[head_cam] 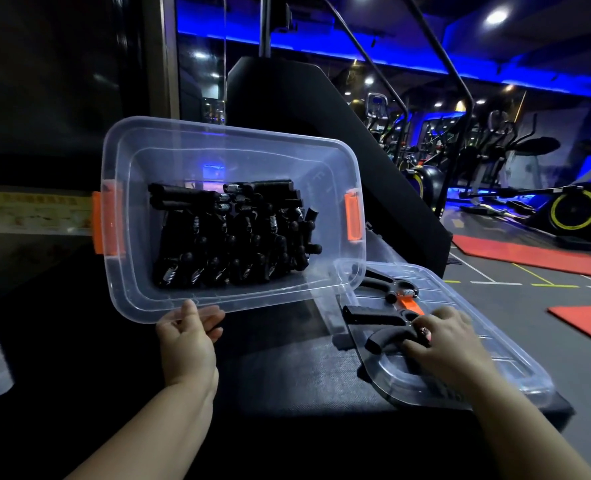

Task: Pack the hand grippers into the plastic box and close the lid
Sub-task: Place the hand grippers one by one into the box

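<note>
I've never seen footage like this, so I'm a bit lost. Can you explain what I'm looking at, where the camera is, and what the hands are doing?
There is no machine here. These are a person's two bare hands, filmed by one wide-angle camera worn on their head and looking down. The place looks like a gym. The left hand grips the near rim of a clear box, which is tipped towards the camera and holds many black grippers. The lid lies flat on a dark surface to the right. The right hand curls its fingers over a gripper on the lid. Another gripper lies just beyond it.
</note>
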Motion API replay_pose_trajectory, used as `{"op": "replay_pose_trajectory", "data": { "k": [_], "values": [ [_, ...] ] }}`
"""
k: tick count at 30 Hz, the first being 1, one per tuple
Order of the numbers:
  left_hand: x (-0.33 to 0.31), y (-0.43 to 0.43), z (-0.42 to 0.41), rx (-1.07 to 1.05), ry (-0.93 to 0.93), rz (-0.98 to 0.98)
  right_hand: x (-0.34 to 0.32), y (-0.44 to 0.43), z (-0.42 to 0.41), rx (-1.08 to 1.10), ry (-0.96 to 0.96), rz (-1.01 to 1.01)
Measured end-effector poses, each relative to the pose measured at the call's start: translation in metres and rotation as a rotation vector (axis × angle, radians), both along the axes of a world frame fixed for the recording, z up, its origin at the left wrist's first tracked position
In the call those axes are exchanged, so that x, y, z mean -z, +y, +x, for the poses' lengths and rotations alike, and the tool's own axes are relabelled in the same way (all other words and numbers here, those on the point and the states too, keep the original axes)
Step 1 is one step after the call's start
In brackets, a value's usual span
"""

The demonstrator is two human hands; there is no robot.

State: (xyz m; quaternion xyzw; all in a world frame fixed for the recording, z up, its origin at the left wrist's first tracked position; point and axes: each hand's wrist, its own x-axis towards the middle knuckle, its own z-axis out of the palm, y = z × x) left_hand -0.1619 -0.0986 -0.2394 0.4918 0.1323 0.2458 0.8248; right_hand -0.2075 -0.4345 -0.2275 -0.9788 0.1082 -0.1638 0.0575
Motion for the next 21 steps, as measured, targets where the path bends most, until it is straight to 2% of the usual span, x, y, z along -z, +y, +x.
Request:
{"op": "replay_pose_trajectory", "data": {
  "k": [6, 13, 21],
  "values": [
    [-0.002, 0.0, -0.002, -0.011, 0.004, 0.001, 0.004, 0.007, -0.007, -0.07, -0.152, 0.033],
    [-0.003, 0.0, -0.004, -0.007, -0.001, -0.01, -0.005, 0.033, -0.016, -0.191, -0.253, 0.226],
    [-0.004, -0.001, -0.008, 0.014, -0.002, -0.014, -0.023, 0.085, -0.009, -0.387, -0.307, 0.183]
  ]
}}
